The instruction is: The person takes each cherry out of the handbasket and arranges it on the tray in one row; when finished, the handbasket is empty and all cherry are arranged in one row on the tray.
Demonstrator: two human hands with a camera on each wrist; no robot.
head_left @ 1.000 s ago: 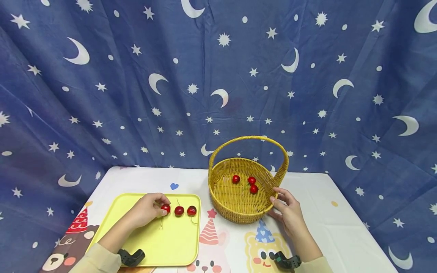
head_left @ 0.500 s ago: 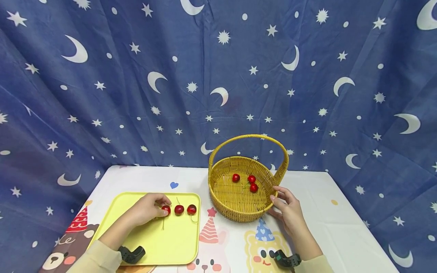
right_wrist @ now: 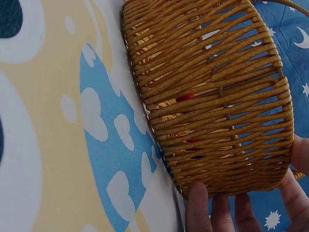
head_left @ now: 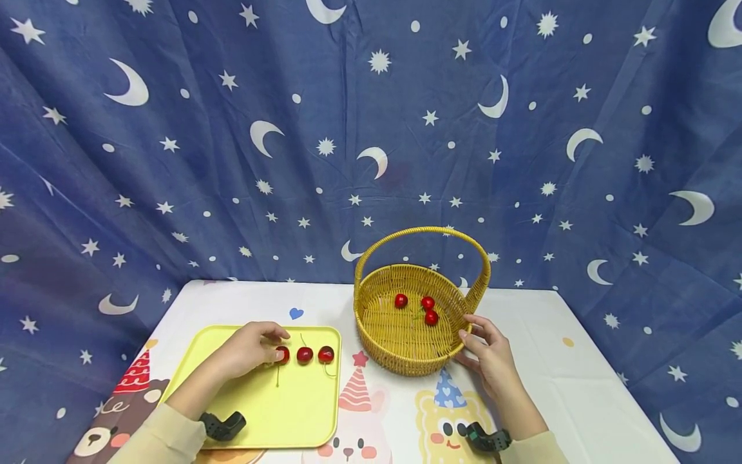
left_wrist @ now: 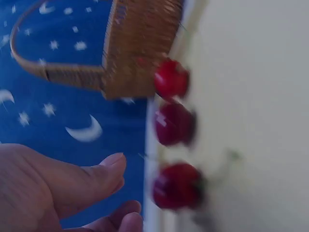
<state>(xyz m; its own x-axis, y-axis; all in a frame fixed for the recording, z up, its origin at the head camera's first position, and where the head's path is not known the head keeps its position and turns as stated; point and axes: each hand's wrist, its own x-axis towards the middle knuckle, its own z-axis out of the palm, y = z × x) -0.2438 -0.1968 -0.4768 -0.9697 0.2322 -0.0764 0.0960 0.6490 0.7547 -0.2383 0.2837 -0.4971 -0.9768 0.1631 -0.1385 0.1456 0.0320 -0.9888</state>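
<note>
Three red cherries with stems lie in a row on a yellow tray: a left one, a middle one and a right one. My left hand hovers at the left cherry; in the left wrist view its thumb and fingers are apart and hold nothing. A woven basket with a tall handle stands right of the tray, three cherries inside. My right hand grips its right side, thumb at the rim and fingers against the outer wall.
A white tablecloth with cartoon prints covers the table. Behind it hangs a blue curtain with moons and stars. A dark wrist device sits on each forearm.
My left hand's fingers have come off the left cherry and the hand has lifted slightly. That cherry now lies in line with the other two. The right hand stays on the basket.
</note>
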